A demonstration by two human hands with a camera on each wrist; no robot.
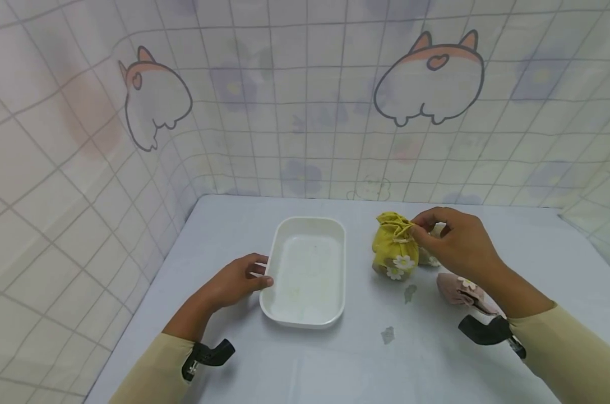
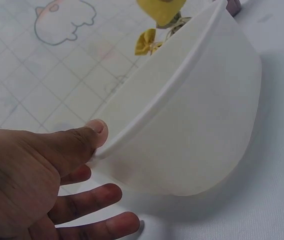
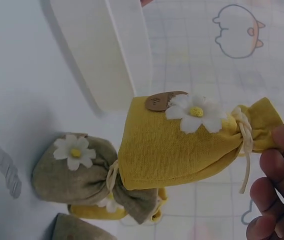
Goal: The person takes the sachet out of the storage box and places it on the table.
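Note:
My right hand (image 1: 458, 241) pinches a yellow drawstring pouch (image 3: 177, 145) by its gathered neck. A white daisy, a brown tag and a cream cord show on the pouch in the right wrist view. Below it there lie a grey-brown pouch (image 3: 72, 175) with a daisy, another yellow pouch (image 3: 94, 212) partly hidden, and a further grey-brown one (image 3: 79, 229) cut off by the frame. My left hand (image 1: 241, 279) holds the left rim of a white plastic tray (image 1: 302, 325), thumb over the edge and fingers along the outer wall. Nothing lies inside the tray.
A dusty pink pouch (image 1: 456, 289) rests on the white table (image 1: 345, 370) beneath my right forearm. Two small grey patches (image 1: 388, 335) mark the tabletop. A grid-patterned curtain (image 1: 305, 112) with cartoon animals borders the back and left.

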